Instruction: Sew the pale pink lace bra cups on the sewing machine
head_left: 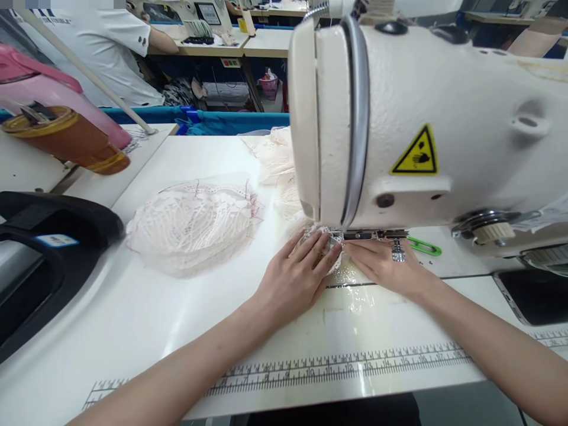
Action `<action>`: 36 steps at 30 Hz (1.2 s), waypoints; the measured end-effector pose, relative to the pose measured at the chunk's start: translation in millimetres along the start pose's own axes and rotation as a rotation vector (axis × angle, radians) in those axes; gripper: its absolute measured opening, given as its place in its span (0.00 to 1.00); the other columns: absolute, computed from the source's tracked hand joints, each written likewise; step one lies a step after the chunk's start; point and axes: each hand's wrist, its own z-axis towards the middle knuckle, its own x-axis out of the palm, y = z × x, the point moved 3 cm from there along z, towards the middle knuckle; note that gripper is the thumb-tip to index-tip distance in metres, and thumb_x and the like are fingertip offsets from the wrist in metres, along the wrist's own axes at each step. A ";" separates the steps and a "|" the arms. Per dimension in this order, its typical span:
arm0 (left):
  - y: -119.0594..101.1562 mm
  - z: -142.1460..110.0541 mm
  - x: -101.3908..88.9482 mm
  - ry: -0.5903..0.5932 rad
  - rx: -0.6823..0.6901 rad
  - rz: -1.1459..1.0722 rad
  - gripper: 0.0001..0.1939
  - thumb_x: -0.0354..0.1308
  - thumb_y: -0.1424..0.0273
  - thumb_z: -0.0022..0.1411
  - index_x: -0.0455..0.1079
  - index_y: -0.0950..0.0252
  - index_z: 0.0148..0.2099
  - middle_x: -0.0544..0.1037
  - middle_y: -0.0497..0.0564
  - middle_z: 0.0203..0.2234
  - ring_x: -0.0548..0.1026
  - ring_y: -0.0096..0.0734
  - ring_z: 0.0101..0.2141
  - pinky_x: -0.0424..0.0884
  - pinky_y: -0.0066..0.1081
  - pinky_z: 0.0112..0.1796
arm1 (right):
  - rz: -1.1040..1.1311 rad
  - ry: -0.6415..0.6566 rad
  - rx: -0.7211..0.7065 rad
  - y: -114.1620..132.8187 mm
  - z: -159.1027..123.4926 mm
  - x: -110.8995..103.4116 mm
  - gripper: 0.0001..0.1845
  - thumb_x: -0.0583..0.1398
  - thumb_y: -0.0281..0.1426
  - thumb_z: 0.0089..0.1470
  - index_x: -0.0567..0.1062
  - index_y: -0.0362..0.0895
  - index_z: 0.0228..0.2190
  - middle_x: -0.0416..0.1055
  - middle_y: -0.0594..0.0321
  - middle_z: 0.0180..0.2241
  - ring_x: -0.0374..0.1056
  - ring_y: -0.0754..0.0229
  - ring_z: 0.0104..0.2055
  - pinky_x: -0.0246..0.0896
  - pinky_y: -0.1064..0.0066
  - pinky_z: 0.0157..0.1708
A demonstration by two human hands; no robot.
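Note:
A white sewing machine [399,118] stands over the table, its head hiding the needle area. My left hand [299,272] lies flat with fingers spread, pressing a piece of white lace [333,260] beside the presser foot. My right hand [384,266] rests on the machine bed right of the lace, fingers stretched toward it and partly hidden behind the metal guide [398,251]. Whether its fingertips touch the lace I cannot tell. Another pale lace piece [195,228] with loose threads lies to the left. More cream lace [275,157] is heaped behind the machine head.
At the left are a black-handled device [57,236], a brown cup [66,139] and a pink bottle [66,94]. A green threader-like clip [425,246] and a phone [532,296] lie right. A ruler strip [332,370] runs along the front edge. A person in white [102,53] sits beyond.

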 end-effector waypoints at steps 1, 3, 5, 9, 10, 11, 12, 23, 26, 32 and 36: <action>-0.3 -0.6 0.3 -0.009 0.019 0.009 0.20 0.50 0.72 0.68 0.64 0.68 0.60 0.72 0.58 0.54 0.69 0.44 0.56 0.62 0.48 0.59 | 0.019 0.005 -0.002 -0.8 -0.3 0.3 0.14 0.53 0.26 0.61 0.75 0.51 0.42 0.77 0.67 0.35 0.69 0.62 0.31 0.60 0.65 0.35; -0.5 -2.0 0.7 -0.024 0.073 0.027 0.20 0.49 0.74 0.68 0.63 0.70 0.61 0.71 0.58 0.55 0.69 0.43 0.56 0.63 0.47 0.59 | -0.007 -0.017 -0.032 -0.8 -1.6 0.9 0.14 0.54 0.25 0.60 0.75 0.52 0.42 0.77 0.68 0.36 0.68 0.62 0.30 0.59 0.65 0.34; 1.2 -3.6 0.8 -0.025 0.117 0.033 0.21 0.47 0.76 0.67 0.62 0.72 0.61 0.69 0.58 0.56 0.69 0.42 0.56 0.64 0.45 0.58 | -0.106 -0.057 -0.076 0.5 -2.9 1.8 0.13 0.56 0.24 0.59 0.75 0.49 0.41 0.77 0.68 0.38 0.67 0.64 0.28 0.58 0.65 0.32; 11.2 -6.1 -0.3 0.020 0.146 -0.014 0.21 0.46 0.76 0.68 0.63 0.70 0.61 0.69 0.56 0.56 0.69 0.40 0.56 0.63 0.44 0.59 | -0.189 -0.055 -0.139 3.5 -2.5 6.5 0.10 0.58 0.24 0.57 0.76 0.47 0.39 0.77 0.68 0.41 0.69 0.63 0.30 0.59 0.66 0.32; 14.0 -6.7 -1.0 0.032 0.156 -0.030 0.21 0.46 0.76 0.67 0.63 0.69 0.61 0.69 0.56 0.56 0.68 0.40 0.57 0.62 0.44 0.60 | -0.161 -0.034 -0.157 4.4 -1.8 8.3 0.10 0.57 0.24 0.58 0.76 0.46 0.39 0.77 0.67 0.41 0.70 0.63 0.33 0.59 0.67 0.32; 16.6 -7.1 -1.7 0.039 0.167 -0.041 0.21 0.46 0.76 0.67 0.63 0.69 0.61 0.69 0.55 0.56 0.67 0.40 0.57 0.61 0.44 0.61 | -0.126 -0.014 -0.173 5.3 -1.1 9.9 0.11 0.57 0.23 0.58 0.76 0.46 0.39 0.77 0.65 0.42 0.70 0.63 0.35 0.60 0.68 0.33; 18.9 -7.5 -2.5 0.041 0.178 -0.044 0.21 0.46 0.77 0.67 0.64 0.68 0.61 0.69 0.55 0.57 0.67 0.40 0.58 0.60 0.44 0.61 | -0.093 0.008 -0.182 6.4 -0.5 11.6 0.12 0.56 0.22 0.59 0.76 0.46 0.40 0.77 0.64 0.42 0.70 0.62 0.38 0.61 0.69 0.34; 20.2 -4.7 -4.3 -0.028 0.186 0.107 0.19 0.43 0.78 0.67 0.69 0.75 0.55 0.73 0.60 0.52 0.70 0.44 0.54 0.67 0.44 0.56 | -0.075 -0.088 -0.178 23.6 3.5 12.3 0.12 0.54 0.17 0.58 0.73 0.42 0.37 0.78 0.69 0.37 0.71 0.68 0.40 0.59 0.72 0.38; 19.7 -5.6 -2.6 0.000 0.136 0.110 0.19 0.44 0.76 0.68 0.66 0.73 0.58 0.72 0.60 0.53 0.69 0.45 0.56 0.66 0.45 0.57 | -0.039 -0.094 -0.187 21.8 2.4 14.6 0.12 0.54 0.16 0.56 0.73 0.42 0.38 0.78 0.69 0.38 0.71 0.68 0.41 0.61 0.73 0.39; 19.8 -6.1 -4.4 -0.033 0.176 0.047 0.18 0.44 0.77 0.68 0.68 0.71 0.56 0.71 0.56 0.55 0.68 0.40 0.57 0.63 0.42 0.59 | -0.013 -0.126 -0.198 20.9 0.9 17.2 0.11 0.56 0.17 0.54 0.73 0.42 0.35 0.77 0.71 0.37 0.71 0.68 0.42 0.61 0.73 0.40; 19.4 -5.4 -3.6 -0.036 0.162 0.050 0.19 0.43 0.76 0.69 0.68 0.72 0.56 0.73 0.55 0.53 0.70 0.39 0.55 0.65 0.42 0.58 | -0.028 -0.107 -0.181 22.4 1.4 16.9 0.10 0.56 0.18 0.55 0.73 0.42 0.34 0.77 0.70 0.37 0.71 0.68 0.41 0.60 0.73 0.40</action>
